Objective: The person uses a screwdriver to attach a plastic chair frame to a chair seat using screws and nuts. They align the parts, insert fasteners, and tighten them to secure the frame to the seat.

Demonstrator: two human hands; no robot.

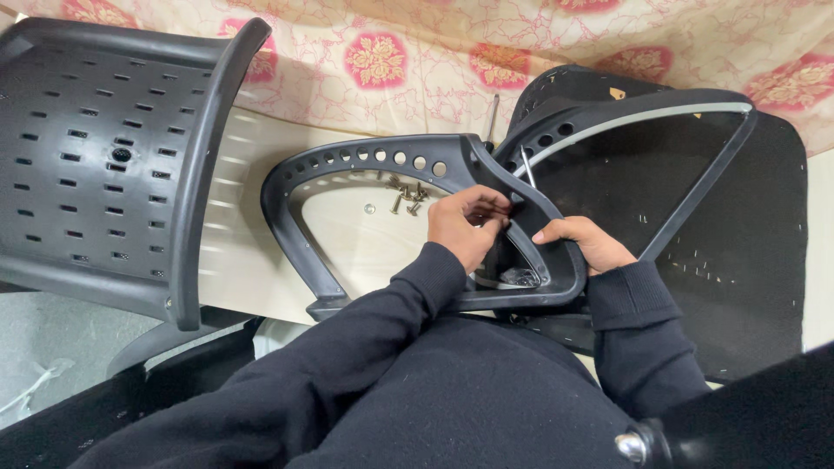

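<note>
Black moulded-plastic chair armrest frame (347,174), curved, with a row of round holes along its top bar, is laid flat on the pale table top (252,260). Long axis runs roughly left-right; most of the loop extends left of the grip, and the joint end sits directly under the hands.

Left hand (465,224) is curled at the joint, fingers pinched over something small there; a thin metal rod-like tool (526,167) rises just beside the fingertips, but whether it is actually grasped cannot be told. Right hand (586,243) is laid on the outer edge of the same frame, fingers flat and pressed against the plastic, nothing enclosed. Left hand is nearer the joint; right hand is just to its right.

Loose cluster of small metal screws (405,198) lies on the table inside the loop, just left of and beyond the left hand, close but not touching.

Right of the grip, a black mesh chair back panel (738,252) with a grey-edged frame is overlapped by the armrest. Well to the left, a black perforated hard-plastic seat shell (95,165) is stood tilted. Floral pink-and-cream cloth (417,61) is beyond.
</note>
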